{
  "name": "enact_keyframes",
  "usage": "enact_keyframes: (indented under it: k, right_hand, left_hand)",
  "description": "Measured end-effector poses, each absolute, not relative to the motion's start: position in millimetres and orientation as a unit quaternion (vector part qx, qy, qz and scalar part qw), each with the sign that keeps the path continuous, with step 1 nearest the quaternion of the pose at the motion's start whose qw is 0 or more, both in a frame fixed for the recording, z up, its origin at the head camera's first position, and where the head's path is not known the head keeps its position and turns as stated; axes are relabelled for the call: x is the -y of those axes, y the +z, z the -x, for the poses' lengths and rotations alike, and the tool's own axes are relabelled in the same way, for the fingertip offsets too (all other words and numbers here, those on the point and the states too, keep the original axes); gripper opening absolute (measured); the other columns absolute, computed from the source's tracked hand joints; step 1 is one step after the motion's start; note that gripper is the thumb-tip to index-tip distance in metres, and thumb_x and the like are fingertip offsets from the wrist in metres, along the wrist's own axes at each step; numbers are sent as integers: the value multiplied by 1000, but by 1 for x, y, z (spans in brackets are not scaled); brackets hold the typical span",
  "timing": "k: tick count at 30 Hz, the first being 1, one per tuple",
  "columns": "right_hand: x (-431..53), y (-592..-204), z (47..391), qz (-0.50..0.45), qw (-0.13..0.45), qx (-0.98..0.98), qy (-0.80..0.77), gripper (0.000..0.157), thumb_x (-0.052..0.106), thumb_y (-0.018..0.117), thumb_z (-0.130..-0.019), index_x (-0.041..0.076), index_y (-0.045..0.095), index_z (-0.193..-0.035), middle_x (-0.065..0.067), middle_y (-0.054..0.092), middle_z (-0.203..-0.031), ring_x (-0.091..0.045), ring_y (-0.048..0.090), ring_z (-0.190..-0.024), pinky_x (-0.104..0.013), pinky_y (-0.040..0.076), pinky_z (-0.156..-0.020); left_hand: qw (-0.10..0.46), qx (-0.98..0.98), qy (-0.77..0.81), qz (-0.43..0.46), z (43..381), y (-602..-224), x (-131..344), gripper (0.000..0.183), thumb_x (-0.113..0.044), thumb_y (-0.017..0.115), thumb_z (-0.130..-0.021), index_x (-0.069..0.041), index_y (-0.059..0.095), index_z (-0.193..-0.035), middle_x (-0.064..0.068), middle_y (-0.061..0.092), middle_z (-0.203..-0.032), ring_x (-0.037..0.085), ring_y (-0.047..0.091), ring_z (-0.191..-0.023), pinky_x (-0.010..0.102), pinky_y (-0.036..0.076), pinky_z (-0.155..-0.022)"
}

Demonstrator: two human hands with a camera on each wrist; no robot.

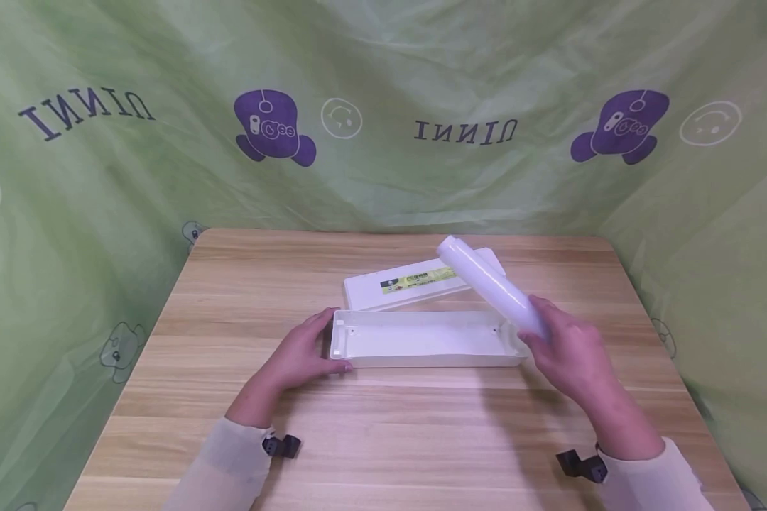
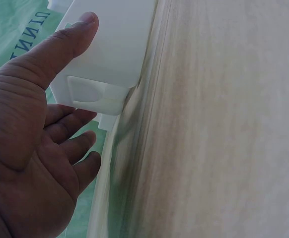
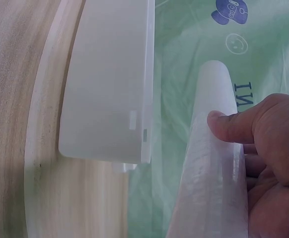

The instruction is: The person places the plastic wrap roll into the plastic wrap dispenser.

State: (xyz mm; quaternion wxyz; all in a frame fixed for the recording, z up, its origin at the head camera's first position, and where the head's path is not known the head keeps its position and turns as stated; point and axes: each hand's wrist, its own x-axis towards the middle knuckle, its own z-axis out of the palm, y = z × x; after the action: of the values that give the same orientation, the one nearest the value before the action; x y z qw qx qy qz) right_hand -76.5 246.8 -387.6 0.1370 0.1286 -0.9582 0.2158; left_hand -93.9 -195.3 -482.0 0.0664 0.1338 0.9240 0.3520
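A long white plastic box (image 1: 422, 361) lies on the table with its top uncovered and its inside bare. My left hand (image 1: 302, 353) grips its left end, the thumb (image 2: 72, 42) on the front wall and the fingers behind. Above the box's right end, my right hand (image 1: 575, 355) holds a roll of cling film (image 1: 495, 287) by its near end. The roll slants up and away to the left. In the right wrist view the thumb (image 3: 234, 126) presses on the film. A white lid (image 1: 366, 291) with a green-yellow label lies behind the box, its right part behind the roll.
The wooden table (image 1: 383, 440) stretches in front of the box and to both sides. Green fabric (image 1: 383, 184) with purple figures hangs behind the table and along its sides. A small black device (image 1: 281, 446) is strapped to each wrist.
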Motion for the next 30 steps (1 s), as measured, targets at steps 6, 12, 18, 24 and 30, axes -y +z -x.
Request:
enact_keyframes:
  k: [6, 12, 18, 24, 30]
  right_hand:
    - [-245, -389, 78, -142, 148, 956, 212, 60, 10, 78, -79, -3, 55, -132, -30, 65, -111, -46, 65, -80, -61, 51, -69]
    - [-243, -390, 79, -152, 143, 955, 209, 60, 10, 79, -79, -2, 55, -133, -28, 66, -111, -44, 65, -81, -60, 52, -69]
    - [-240, -391, 80, -154, 140, 955, 210, 61, 11, 79, -80, -2, 54, -134, -28, 64, -116, -44, 66, -84, -60, 53, -71]
    - [-237, -389, 81, -157, 138, 956, 208, 62, 9, 79, -79, -3, 53, -135, -29, 63, -119, -46, 65, -90, -62, 53, -74]
    - [-236, -391, 83, -169, 143, 954, 204, 62, 9, 79, -79, -3, 54, -134, -28, 64, -118, -45, 66, -91, -61, 53, -76]
  left_hand:
    - [67, -923, 355, -132, 93, -481, 195, 114, -57, 87, -63, -12, 34, -153, 12, 37, -154, 29, 35, -140, 45, 30, -114]
    - [67, -921, 361, -130, 93, -481, 195, 113, -56, 88, -62, -15, 35, -153, 10, 39, -153, 28, 36, -140, 45, 31, -114]
    - [66, -920, 363, -133, 93, -481, 195, 112, -57, 88, -62, -15, 36, -152, 9, 40, -152, 27, 36, -139, 44, 31, -114]
    - [68, -918, 368, -128, 93, -481, 195, 114, -57, 88, -62, -13, 35, -153, 10, 38, -154, 28, 35, -140, 46, 30, -114]
    - [70, -920, 363, -128, 94, -482, 195, 112, -57, 88, -62, -16, 35, -153, 10, 38, -154, 28, 35, -140, 45, 30, -114]
